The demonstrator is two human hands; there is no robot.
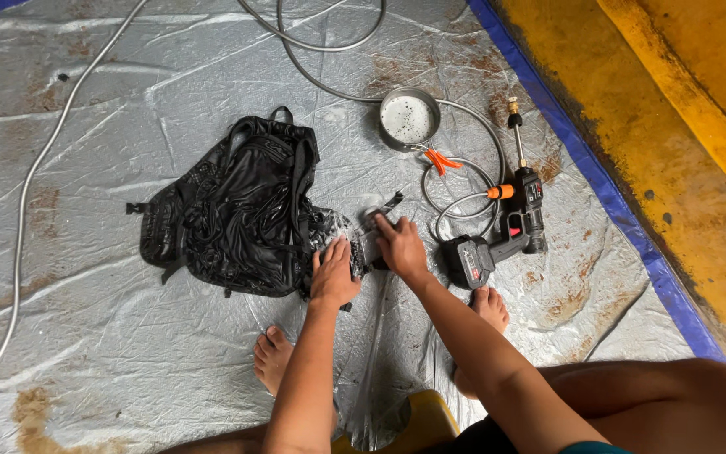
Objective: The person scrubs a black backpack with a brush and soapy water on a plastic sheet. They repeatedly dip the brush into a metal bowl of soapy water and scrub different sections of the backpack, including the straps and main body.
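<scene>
i see the grey tarp (pixel 128 336) spread under everything, wet and rust-stained; on it the black backpack (pixel 237 219) lies flat, its bulk reaching away to the left of my fingertips and its near edge directly beneath them; i judge it soft and floppy, heavier than it looks because it seems soaked, slippery where the suds sit; best hold is probably the top loop on the far side or a strap, not the slick fabric panel; it looks glossy, creased, straps trailing, white foam at the end under my hands; the hose (pixel 313 80) loops beyond my fingers; the black and orange pressure washer gun (pixel 506 227) lies just right of my right hand's fingers, apart from them; the metal bowl (pixel 409 118) with soapy water sits farther out past the fingertips; left hand (pixel 334 273) lies palm down on the sudsy edge, fingers together and flat, not clamped; right hand (pixel 401 248) presses on the same end beside a strap, fingers curled over something grey, i cannot tell what, nor whether it is really gripped
</scene>
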